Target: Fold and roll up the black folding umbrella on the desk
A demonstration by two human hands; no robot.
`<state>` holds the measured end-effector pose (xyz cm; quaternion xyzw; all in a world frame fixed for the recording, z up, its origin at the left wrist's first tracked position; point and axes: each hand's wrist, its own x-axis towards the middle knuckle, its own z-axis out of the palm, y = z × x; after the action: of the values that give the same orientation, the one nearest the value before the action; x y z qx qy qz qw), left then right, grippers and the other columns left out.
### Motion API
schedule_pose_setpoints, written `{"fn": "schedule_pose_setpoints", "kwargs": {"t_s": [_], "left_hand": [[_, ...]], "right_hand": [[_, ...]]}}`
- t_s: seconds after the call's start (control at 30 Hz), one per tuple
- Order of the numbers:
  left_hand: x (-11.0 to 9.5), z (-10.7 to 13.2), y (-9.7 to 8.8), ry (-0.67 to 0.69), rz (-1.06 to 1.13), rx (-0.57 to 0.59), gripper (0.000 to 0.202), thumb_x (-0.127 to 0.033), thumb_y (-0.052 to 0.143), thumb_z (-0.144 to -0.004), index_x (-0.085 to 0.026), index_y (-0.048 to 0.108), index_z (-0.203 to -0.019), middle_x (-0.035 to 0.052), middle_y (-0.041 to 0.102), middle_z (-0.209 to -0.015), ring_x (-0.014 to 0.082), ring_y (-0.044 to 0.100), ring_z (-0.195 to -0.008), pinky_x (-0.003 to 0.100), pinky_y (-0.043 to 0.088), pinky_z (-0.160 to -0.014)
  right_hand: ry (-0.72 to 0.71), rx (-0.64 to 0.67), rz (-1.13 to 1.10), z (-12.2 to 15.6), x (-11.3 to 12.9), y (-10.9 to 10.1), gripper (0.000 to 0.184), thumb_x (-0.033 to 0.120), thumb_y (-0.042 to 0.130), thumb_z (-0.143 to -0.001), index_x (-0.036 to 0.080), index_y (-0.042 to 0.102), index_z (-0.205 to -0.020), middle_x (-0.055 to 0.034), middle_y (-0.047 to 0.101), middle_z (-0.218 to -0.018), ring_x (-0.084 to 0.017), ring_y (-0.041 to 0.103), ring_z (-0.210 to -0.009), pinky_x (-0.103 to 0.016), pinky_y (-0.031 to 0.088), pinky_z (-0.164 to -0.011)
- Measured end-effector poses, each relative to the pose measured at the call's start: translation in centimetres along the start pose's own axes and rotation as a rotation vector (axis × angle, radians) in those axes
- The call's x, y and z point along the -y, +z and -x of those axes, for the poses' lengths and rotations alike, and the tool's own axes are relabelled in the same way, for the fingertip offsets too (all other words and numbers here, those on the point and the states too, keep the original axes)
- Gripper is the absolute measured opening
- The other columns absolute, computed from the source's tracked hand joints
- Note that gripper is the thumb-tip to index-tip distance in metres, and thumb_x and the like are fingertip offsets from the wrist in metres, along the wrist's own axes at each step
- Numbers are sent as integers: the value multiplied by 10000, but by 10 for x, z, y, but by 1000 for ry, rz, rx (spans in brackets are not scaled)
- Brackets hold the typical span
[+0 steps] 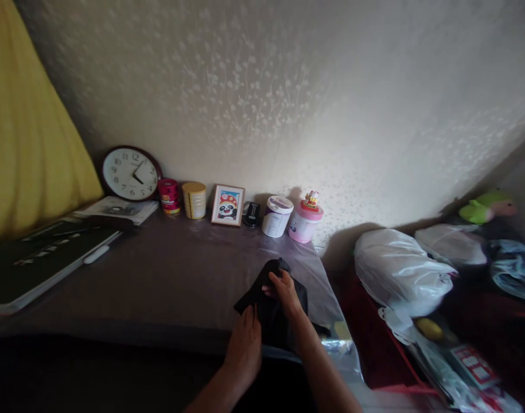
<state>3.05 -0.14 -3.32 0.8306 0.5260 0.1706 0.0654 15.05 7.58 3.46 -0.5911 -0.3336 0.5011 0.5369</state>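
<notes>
A black fabric item (273, 321), soft and folded, lies at the front right of the table; its exact kind is not clear. My left hand (245, 332) is closed on its near left edge, with fingers close together. On its upper part is my right hand (284, 291), its fingers bent and gripping the fabric, the fingertips partly hidden. A dark strap-like end (321, 330) sticks out to the right, by the table corner.
Along the wall stand a round clock (131, 173), a pink tin (169, 196), a yellow-lidded jar (194, 201), a framed panda picture (228, 205), a white tub (277, 217) and a pink tub (304, 225). Left is a green book (47, 252); right, white plastic bags (400, 267).
</notes>
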Motion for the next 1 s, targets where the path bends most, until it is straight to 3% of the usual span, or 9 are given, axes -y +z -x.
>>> {"fn": "schedule_pose_setpoints", "kwargs": {"t_s": [0.27,0.43,0.53,0.6,0.73,0.87,1.0], "left_hand": [[15,14,-4,34,114,-42,544,-137,395,-791,-71,285,-1319,179,470,-1306,244,456,-1202,397,419,-966],[14,20,-30,38,137,-192,367,-231,377,-861,-122,428,-1208,151,542,-1193,252,517,-1123,425,445,-924],[3,11,-41,139,142,-159,331,-210,376,-850,-173,483,-1161,114,521,-1223,231,502,-1139,420,413,-965],[-2,3,-38,181,108,-107,440,-196,432,-804,-163,427,-1242,133,440,-1331,267,416,-1231,455,374,-1000],[-2,-4,-15,120,38,-13,746,-61,463,-667,-108,226,-1373,192,261,-1447,315,256,-1323,487,336,-1020],[3,-3,3,128,16,-11,752,11,377,-665,-96,202,-1388,193,298,-1432,295,278,-1316,468,342,-1024],[2,-1,8,125,-27,-42,766,34,337,-689,-119,133,-1411,182,311,-1429,293,285,-1312,466,362,-1010]], "right_hand": [[-54,49,145,-7,-11,5,463,263,542,-811,157,350,-1218,-9,662,-727,-142,677,-585,-189,487,-455],[-81,138,230,-6,-10,4,415,309,501,-817,148,384,-1181,-38,700,-756,-144,681,-664,-190,472,-487],[-129,187,305,-7,-12,3,336,335,501,-801,154,480,-1083,-44,701,-781,-151,679,-701,-200,474,-510],[-179,218,364,-7,-15,2,292,345,497,-799,161,538,-1021,-43,698,-790,-159,676,-719,-211,478,-520],[-424,272,524,5,-19,-4,253,352,471,-841,199,622,-974,-30,696,-818,-156,654,-763,-256,508,-633],[-809,316,769,20,-21,-16,244,289,444,-889,230,663,-982,-40,696,-931,-170,601,-937,-316,463,-855],[-979,322,940,8,-28,-28,264,240,415,-909,234,647,-1033,-44,682,-1033,-197,517,-1128,-422,329,-1013]]}}
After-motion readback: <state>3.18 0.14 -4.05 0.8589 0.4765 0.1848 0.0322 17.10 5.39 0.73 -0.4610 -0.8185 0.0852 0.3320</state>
